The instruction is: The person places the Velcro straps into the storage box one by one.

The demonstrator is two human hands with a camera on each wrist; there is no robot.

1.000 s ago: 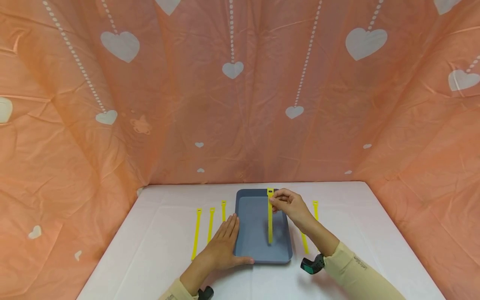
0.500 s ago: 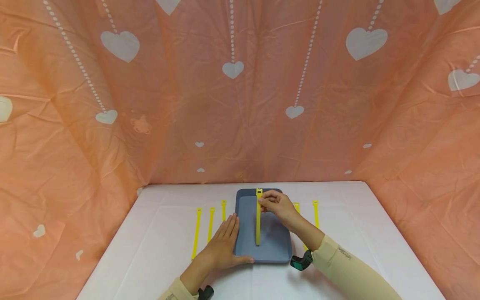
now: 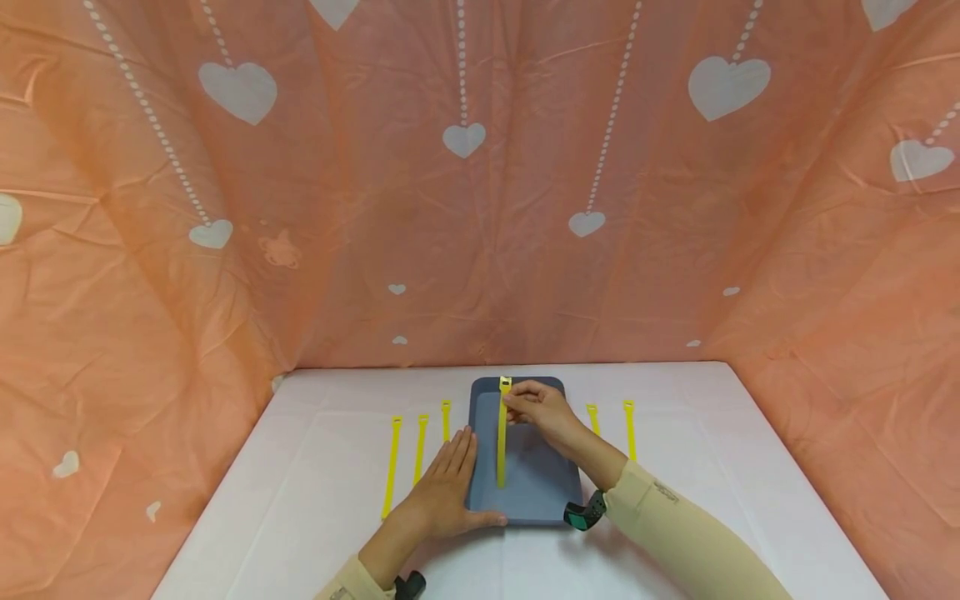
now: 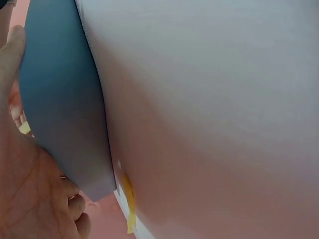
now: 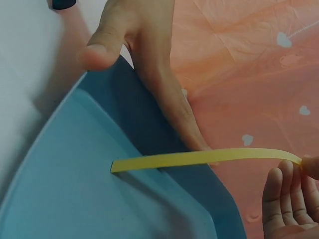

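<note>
A yellow cable tie (image 3: 502, 450) with a slotted head hangs over the blue-grey tray (image 3: 547, 487). Thumb and fingers of my right hand (image 3: 547, 415) pinch it just below the head. Seen from the right wrist, the tie (image 5: 189, 158) bows slightly, and its free end is close over the tray floor toward the left side. My left hand (image 3: 442, 492) lies along the tray's left rim, fingers straight, thumb spread at the near edge. The left wrist view shows its palm (image 4: 30, 184) against the tray's outer wall (image 4: 65, 89).
Several more yellow cable ties lie on the white tabletop (image 3: 300, 492). Three are left of the tray, including the outermost tie (image 3: 391, 467); on the right are an inner tie (image 3: 593, 418) and an outer tie (image 3: 630, 429). An orange curtain (image 3: 525, 292) with hearts encloses the table.
My right hand has carried the cable tie leftward across the tray, from right of its middle to near its left side. My left hand has stayed at the rim.
</note>
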